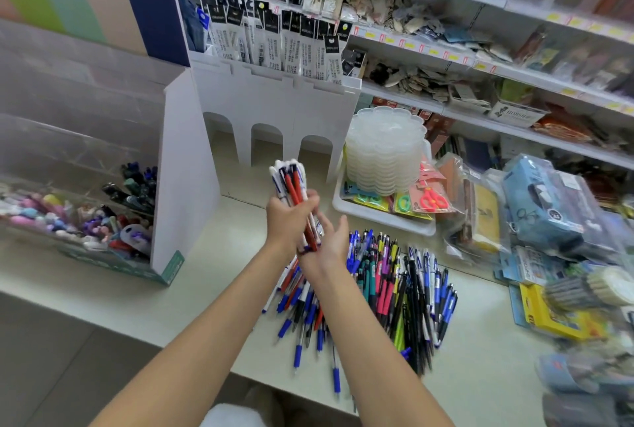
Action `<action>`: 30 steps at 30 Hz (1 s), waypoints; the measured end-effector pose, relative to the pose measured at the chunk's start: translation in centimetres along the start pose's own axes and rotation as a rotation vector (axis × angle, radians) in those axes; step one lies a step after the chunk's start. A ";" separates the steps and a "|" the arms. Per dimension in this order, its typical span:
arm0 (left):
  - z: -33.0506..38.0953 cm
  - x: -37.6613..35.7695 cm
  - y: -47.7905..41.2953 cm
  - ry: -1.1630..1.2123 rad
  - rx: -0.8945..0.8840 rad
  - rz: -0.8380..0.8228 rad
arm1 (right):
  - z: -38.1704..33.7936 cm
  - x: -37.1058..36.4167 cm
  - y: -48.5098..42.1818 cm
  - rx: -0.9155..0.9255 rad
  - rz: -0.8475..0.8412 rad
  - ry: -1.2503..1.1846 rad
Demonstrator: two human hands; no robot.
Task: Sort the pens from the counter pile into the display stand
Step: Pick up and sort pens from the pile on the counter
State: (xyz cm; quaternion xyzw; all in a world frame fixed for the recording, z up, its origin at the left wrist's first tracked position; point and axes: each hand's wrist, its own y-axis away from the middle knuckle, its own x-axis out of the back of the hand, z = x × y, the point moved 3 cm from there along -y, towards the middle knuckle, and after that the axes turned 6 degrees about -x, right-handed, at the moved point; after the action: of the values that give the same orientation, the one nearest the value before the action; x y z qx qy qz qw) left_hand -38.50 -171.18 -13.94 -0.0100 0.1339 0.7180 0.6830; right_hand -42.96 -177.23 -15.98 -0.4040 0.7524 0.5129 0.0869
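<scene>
My left hand (286,220) grips a bundle of pens (291,181) with white, red and blue barrels, held upright above the counter. My right hand (331,241) is open, its palm resting against the lower end of the bundle. Below and to the right, a pile of pens (387,289) in blue, black, pink and yellow lies spread on the counter (206,289). Behind the hands stands the white display stand (274,104), with arched slots low down and packaged refills along its top.
A clear stand with novelty pens (85,217) sits at the left. A white tray (384,217) holds stacked plastic lids and scissors at the right. Packaged goods (549,207) crowd the counter's right side. Shelves of stock (480,49) run behind.
</scene>
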 end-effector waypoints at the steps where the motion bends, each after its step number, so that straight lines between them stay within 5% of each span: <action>1: -0.8 0.0 0.7 -0.031 0.027 -0.030 | 0.0 -0.5 0.1 0.014 -0.018 0.016; 5: -0.3 2.0 1.5 0.010 0.094 -0.135 | -0.4 -0.9 1.9 0.123 -0.089 0.394; 9: 1.8 4.0 2.5 0.076 0.211 -0.491 | -3.5 -3.1 3.9 0.443 -0.221 0.856; 13: 4.6 6.2 2.1 -0.034 0.211 -0.615 | -3.8 -6.3 5.1 0.697 -0.271 1.122; 21: 12.2 12.3 -0.1 -0.085 -0.008 -0.635 | -1.3 -14.7 8.0 0.986 -0.257 1.135; 30: 20.4 28.6 -7.9 -0.071 -0.105 -0.566 | 9.2 -30.4 8.3 1.120 -0.192 1.112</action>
State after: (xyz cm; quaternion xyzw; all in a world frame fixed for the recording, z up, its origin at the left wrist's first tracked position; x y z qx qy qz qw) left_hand -29.15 -138.76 -1.31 -0.0573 0.0646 0.5048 0.8589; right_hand -31.33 -152.50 2.21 -0.5601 0.7936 -0.2280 -0.0674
